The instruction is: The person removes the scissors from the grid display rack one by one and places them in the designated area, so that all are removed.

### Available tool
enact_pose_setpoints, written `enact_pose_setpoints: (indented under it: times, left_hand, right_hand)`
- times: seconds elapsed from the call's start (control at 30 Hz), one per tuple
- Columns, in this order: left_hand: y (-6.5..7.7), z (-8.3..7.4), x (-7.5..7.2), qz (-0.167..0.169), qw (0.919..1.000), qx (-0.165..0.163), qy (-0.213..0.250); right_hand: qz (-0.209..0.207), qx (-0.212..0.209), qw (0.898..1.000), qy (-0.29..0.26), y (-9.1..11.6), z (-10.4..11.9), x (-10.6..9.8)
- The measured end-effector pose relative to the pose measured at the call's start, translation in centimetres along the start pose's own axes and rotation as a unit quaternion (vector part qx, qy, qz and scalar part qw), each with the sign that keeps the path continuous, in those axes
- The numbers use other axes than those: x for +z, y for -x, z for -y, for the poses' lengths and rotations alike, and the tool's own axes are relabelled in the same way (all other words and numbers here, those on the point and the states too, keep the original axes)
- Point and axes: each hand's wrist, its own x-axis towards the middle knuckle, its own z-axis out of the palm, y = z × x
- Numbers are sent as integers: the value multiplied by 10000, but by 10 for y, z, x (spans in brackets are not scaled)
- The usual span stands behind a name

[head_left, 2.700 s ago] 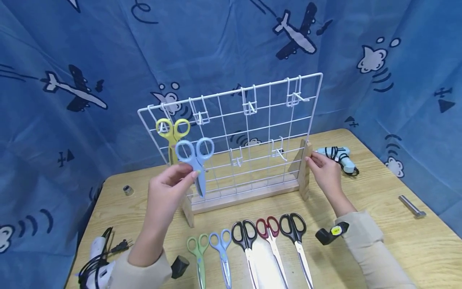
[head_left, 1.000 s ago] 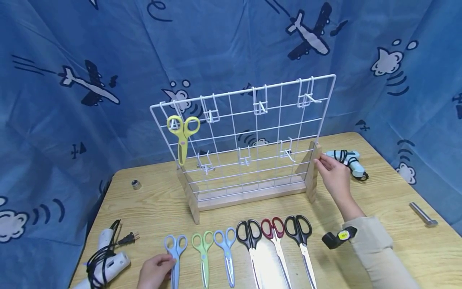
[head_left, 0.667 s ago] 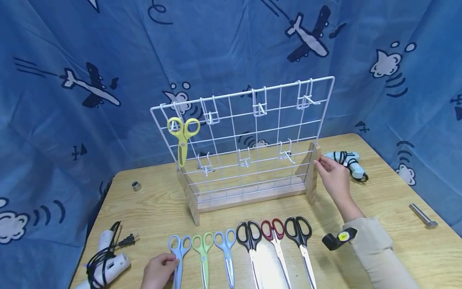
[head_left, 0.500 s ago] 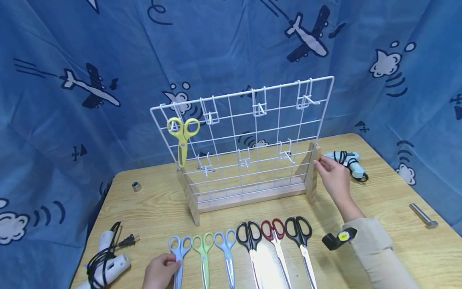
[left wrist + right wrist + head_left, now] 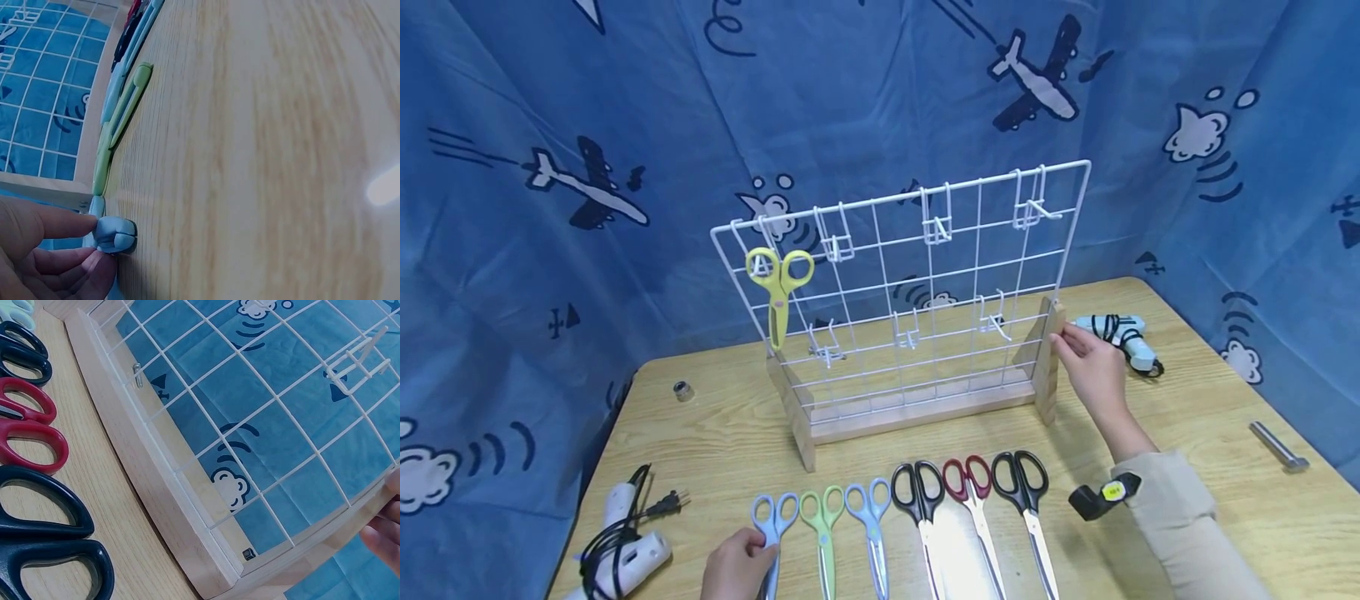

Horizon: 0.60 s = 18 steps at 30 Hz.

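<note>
My left hand (image 5: 737, 567) pinches light blue scissors (image 5: 774, 518) by the blade part, low at the left end of a row on the table. In the left wrist view, the thumb and fingers close around the scissors' blue tip (image 5: 115, 235). Beside them lie green scissors (image 5: 823, 517), a second light blue pair (image 5: 868, 510), black scissors (image 5: 917, 496), red-handled scissors (image 5: 967, 483) and another black pair (image 5: 1021, 483). My right hand (image 5: 1093, 371) holds the right wooden upright (image 5: 1047, 371) of the white wire rack (image 5: 931, 275). Yellow scissors (image 5: 778, 292) hang from its upper left hook.
Bare hooks, such as one white hook (image 5: 938, 227), hang on the grid in two rows. A pale blue corded tool (image 5: 1123, 337) lies right of the rack, a metal bolt (image 5: 1277, 446) farther right. At left are a small metal cylinder (image 5: 682, 390) and a white corded tool (image 5: 632, 562).
My left hand has brought the light blue scissors down from before the rack to the table, then shifted them slightly right, close to the green pair. My right hand stays on the upright.
</note>
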Motion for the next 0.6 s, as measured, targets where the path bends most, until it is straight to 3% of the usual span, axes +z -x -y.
enact_pose_setpoints:
  times: [0.2,0.4,0.47,0.6]
  left_hand:
    - [-2,-2,2,85,9998,-159,-23]
    - [0,-9,-21,138,9990,428,-61]
    - [-3,-13,-34,45,9979,650,58]
    - [-30,-15,-44,-751,9903,1108,365]
  right_hand:
    - [-15,1,10000,-46,0,0,0]
    - [11,9,10000,-63,0,-1,2]
    - [12,9,10000,-81,0,-1,2]
    - [32,35,10000,-62,1,-1,1]
